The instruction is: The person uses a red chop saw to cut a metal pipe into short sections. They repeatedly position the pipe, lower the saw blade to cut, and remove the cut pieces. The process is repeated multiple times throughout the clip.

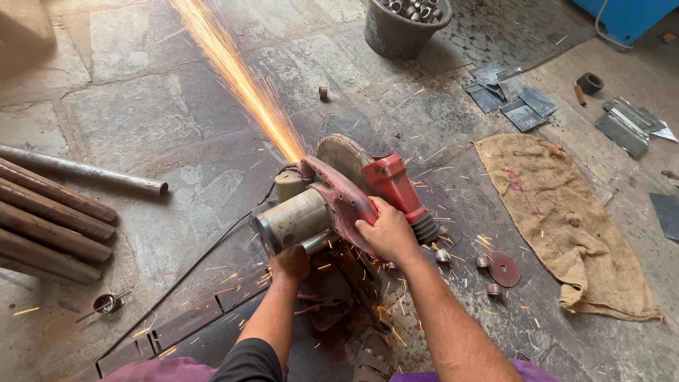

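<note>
A: From the head view, what does each grip hold?

B: The right hand (387,232) is wrapped tight round the red handle of the chop saw (332,201), palm on top, fingers curled under. The saw's body and grey motor lie just ahead of and to the left of that grip, and the cutting disc (345,157) stands just beyond it.

A: And the other one?

B: The left hand (291,263) sits lower, under the motor, closed on the end of a short metal pipe (316,242) that pokes out just right of the knuckles.

A: What flies off the saw?

B: A stream of sparks (237,74) shoots from the disc up and to the left, far ahead of both grips.

A: Around them?

B: Well left of the left hand lie long rusty pipes (53,212) on the stone floor (141,120). Right of the right hand lie cut pipe rings (443,255), a spare red disc (504,268) and, farther out, a burlap sack (566,219). Far ahead stands a bucket (403,32) of cut pieces.
</note>
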